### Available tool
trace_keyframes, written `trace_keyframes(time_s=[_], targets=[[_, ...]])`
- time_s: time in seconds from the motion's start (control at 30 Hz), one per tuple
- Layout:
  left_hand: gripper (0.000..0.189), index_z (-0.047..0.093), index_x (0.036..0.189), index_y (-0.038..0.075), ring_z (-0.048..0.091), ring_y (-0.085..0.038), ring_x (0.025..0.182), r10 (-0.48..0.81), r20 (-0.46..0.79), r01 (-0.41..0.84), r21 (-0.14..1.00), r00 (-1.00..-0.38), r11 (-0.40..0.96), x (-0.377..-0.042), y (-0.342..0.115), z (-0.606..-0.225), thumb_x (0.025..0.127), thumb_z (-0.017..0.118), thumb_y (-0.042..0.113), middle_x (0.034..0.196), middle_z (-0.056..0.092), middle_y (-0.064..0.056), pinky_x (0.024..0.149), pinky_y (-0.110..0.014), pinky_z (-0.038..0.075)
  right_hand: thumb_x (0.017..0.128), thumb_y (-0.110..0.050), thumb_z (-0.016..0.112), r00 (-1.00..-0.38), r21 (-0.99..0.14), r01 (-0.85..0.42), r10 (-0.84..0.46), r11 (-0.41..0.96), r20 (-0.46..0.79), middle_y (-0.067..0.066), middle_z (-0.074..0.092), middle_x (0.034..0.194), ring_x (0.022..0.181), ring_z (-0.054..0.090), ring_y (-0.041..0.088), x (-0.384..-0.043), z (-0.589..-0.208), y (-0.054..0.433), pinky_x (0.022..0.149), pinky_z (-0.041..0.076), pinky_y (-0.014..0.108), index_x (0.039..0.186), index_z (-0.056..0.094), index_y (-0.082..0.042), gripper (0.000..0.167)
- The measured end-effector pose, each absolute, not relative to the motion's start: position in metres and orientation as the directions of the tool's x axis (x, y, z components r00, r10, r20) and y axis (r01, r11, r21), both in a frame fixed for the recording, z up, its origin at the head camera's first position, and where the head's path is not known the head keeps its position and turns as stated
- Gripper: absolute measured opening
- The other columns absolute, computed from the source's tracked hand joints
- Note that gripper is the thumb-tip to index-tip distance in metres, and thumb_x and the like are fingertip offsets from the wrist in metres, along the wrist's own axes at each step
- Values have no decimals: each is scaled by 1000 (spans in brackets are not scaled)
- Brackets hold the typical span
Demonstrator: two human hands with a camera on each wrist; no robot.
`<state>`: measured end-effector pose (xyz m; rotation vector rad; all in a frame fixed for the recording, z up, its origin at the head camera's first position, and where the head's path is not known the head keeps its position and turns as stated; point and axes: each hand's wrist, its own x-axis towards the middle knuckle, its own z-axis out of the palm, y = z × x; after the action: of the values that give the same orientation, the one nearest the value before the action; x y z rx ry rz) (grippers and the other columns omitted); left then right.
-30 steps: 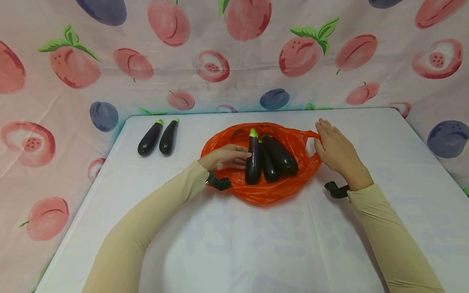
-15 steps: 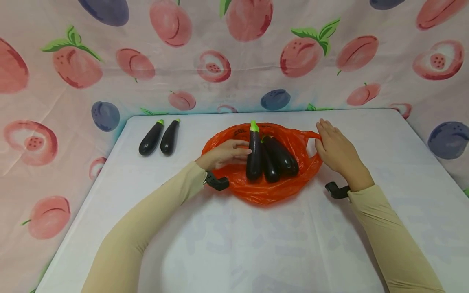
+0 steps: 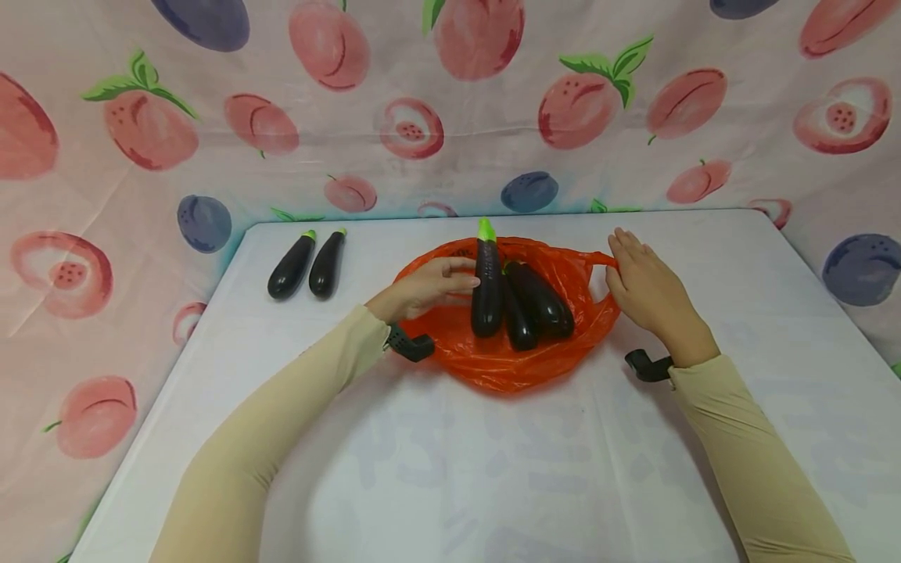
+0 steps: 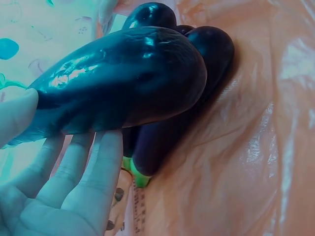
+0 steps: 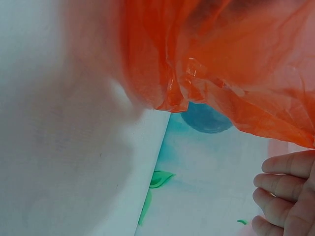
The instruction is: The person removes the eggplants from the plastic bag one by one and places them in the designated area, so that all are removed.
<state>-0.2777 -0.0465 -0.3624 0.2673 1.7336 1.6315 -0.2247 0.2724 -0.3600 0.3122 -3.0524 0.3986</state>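
My left hand (image 3: 429,286) holds a dark purple eggplant (image 3: 487,293) with a green stem end, thumb on one side and fingers on the other in the left wrist view. This eggplant (image 4: 123,78) is raised over the others. Beneath and beside it, more eggplants (image 3: 540,297) lie on an open orange plastic bag (image 3: 507,375). At the bag's right side, my right hand (image 3: 647,285) holds the handle drawn out, its fingers extended and its thumb hidden in the head view. The right wrist view shows the fingers (image 5: 283,184) below the bag's edge.
Two eggplants (image 3: 292,266) lie side by side at the back left of the white-covered table (image 3: 450,485). A fruit-print cloth (image 3: 450,180) hangs behind the table and along its sides. Dark wrist-camera mounts (image 3: 646,366) stick out from both wrists.
My left hand has lifted the eggplant up and slightly away from me, clear of the ones beside it. My right hand has stayed at the bag's handle.
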Motion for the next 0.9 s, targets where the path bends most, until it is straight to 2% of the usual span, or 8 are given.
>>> trace_keyframes(time_s=[0.27, 0.53, 0.9], targets=[[51, 31, 145, 2, 48, -33, 126, 624, -310, -268, 949, -717, 164, -277, -55, -348, 97, 49, 7, 142, 45, -20, 108, -47, 39, 99, -24, 31, -978, -242, -205, -189, 948, 85, 26, 20, 152, 142, 18, 40, -225, -361, 273, 116, 17, 56, 144, 24, 9, 56], [52, 31, 145, 2, 46, -34, 128, 583, -306, -224, 952, -753, 210, -282, -71, -330, 97, 49, 9, 143, 43, -19, 109, -47, 38, 100, -25, 31, -980, -245, -197, -183, 949, 78, 25, 19, 153, 143, 17, 40, -225, -359, 272, 116, 16, 55, 145, 22, 8, 57], [54, 27, 147, 3, 43, -36, 130, 534, -322, -238, 946, -782, 221, -287, -102, -315, 98, 48, 10, 145, 39, -21, 110, -46, 36, 100, -24, 32, -980, -253, -197, -183, 947, 78, 26, 19, 153, 143, 17, 40, -225, -358, 272, 116, 15, 55, 145, 22, 8, 56]])
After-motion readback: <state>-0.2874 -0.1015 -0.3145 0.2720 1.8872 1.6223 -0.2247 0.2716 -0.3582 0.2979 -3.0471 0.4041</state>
